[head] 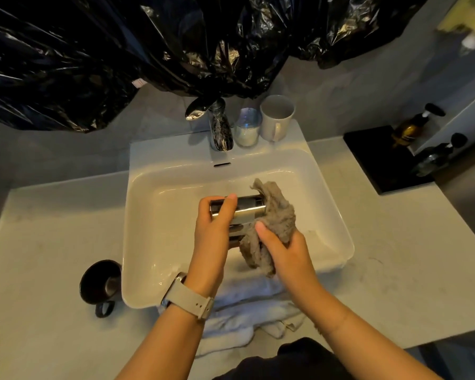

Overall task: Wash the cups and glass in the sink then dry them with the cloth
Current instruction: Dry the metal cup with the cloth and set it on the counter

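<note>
Pale counter (381, 270), white sink (159, 171) — a steel cup (244, 209) is held sideways over the basin. Left hand (214, 223): fingers curled round the cup's body. Right hand (283, 248): a grey cloth (277, 212) is gripped and pressed at the mouth. For a thorough dry, the cup is best turned against the cloth — inside included.

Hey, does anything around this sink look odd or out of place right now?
Yes: crumpled black plastic sheeting hangs over the wall behind the faucet, draping onto its handle. A white towel is bunched over the counter's front edge below the sink. Nothing looks spilled or broken.
</note>
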A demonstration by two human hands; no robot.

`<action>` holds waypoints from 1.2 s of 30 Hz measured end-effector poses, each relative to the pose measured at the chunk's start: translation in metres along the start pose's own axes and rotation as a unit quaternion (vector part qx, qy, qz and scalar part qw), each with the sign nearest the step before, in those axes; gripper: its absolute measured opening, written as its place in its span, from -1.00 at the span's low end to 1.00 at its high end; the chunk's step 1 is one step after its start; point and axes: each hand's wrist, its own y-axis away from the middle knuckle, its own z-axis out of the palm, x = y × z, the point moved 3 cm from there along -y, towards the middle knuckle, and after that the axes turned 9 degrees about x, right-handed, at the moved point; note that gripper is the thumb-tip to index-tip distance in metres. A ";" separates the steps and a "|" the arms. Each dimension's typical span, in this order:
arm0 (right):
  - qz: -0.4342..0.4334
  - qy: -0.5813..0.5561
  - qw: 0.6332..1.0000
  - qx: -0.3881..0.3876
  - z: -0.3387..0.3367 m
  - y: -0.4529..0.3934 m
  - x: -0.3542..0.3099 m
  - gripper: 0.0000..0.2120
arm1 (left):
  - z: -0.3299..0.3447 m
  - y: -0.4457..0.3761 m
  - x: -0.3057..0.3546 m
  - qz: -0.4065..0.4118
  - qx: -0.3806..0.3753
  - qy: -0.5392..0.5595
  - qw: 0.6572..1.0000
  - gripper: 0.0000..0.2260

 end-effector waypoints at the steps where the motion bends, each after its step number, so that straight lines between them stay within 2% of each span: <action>1: 0.009 -0.015 1.000 -0.014 -0.001 -0.005 -0.001 -0.87 | 0.001 0.004 0.001 -0.003 -0.004 0.009 1.000 -0.75; 5: 0.031 -0.017 0.997 -0.071 0.003 0.000 0.001 -0.64 | 0.001 0.002 0.004 0.007 0.019 0.027 0.999 -0.76; 8: 0.007 -0.017 0.999 -0.035 0.008 0.007 -0.001 -0.49 | 0.002 0.003 -0.002 0.052 0.033 0.010 0.998 -0.82; 11: 0.037 -0.069 0.997 -0.001 0.009 -0.001 -0.010 -0.55 | 0.002 0.012 -0.002 0.137 0.038 -0.038 0.989 -0.78; 13: 0.113 -0.086 0.990 0.014 0.005 -0.010 -0.013 -0.63 | 0.000 0.015 0.002 0.257 0.040 -0.137 0.956 -0.69; 15: 0.209 -0.105 0.972 -0.002 0.001 -0.020 -0.015 -0.65 | 0.001 0.019 0.002 0.374 0.020 -0.255 0.892 -0.65; 17: 0.288 -0.149 0.943 -0.070 0.002 -0.025 -0.014 -0.66 | 0.004 0.019 -0.003 0.435 -0.023 -0.320 0.841 -0.65; 18: 0.308 -0.169 0.933 -0.082 0.002 -0.027 -0.011 -0.67 | 0.004 0.017 -0.007 0.445 -0.039 -0.332 0.830 -0.66; 19: 0.314 -0.188 0.927 -0.077 0.003 -0.029 -0.008 -0.68 | 0.005 0.016 -0.010 0.442 -0.047 -0.331 0.832 -0.67; 21: 0.266 -0.228 0.935 -0.060 0.007 -0.031 -0.001 -0.69 | 0.005 0.012 -0.014 0.390 -0.031 -0.279 0.877 -0.67; 22: 0.211 -0.226 0.950 -0.037 0.007 -0.029 0.000 -0.73 | 0.006 0.010 -0.015 0.342 -0.011 -0.233 0.910 -0.68; 24: 0.084 -0.164 0.982 0.030 0.008 -0.022 0.002 -0.82 | 0.011 0.006 -0.014 0.193 0.000 -0.119 0.974 -0.77; 25: 0.020 -0.126 0.990 0.056 0.007 -0.017 0.004 -0.77 | 0.012 0.002 -0.013 0.114 -0.007 -0.071 0.991 -0.81; 26: -0.036 -0.100 0.992 0.064 0.007 -0.014 0.008 -0.69 | 0.014 -0.001 -0.011 0.055 -0.011 -0.044 0.997 -0.83; 28: -0.107 -0.072 0.989 0.066 0.006 -0.008 0.010 -0.61 | 0.014 -0.003 -0.008 0.016 -0.015 -0.039 0.999 -0.79; 30: -0.092 -0.083 0.988 0.093 0.006 -0.006 0.004 -0.79 | 0.014 0.002 -0.009 0.061 -0.004 -0.052 0.997 -0.78; 32: 0.003 -0.111 0.988 0.109 0.007 -0.009 -0.005 -0.92 | 0.012 0.010 -0.011 0.159 0.015 -0.093 0.983 -0.77; 34: 0.133 -0.146 0.978 0.062 0.009 -0.017 -0.005 -0.86 | 0.009 0.014 -0.010 0.289 0.015 -0.152 0.945 -0.75; 36: 0.235 -0.192 0.953 -0.019 0.012 -0.024 -0.011 -0.82 | 0.007 0.013 -0.010 0.393 -0.006 -0.216 0.894 -0.73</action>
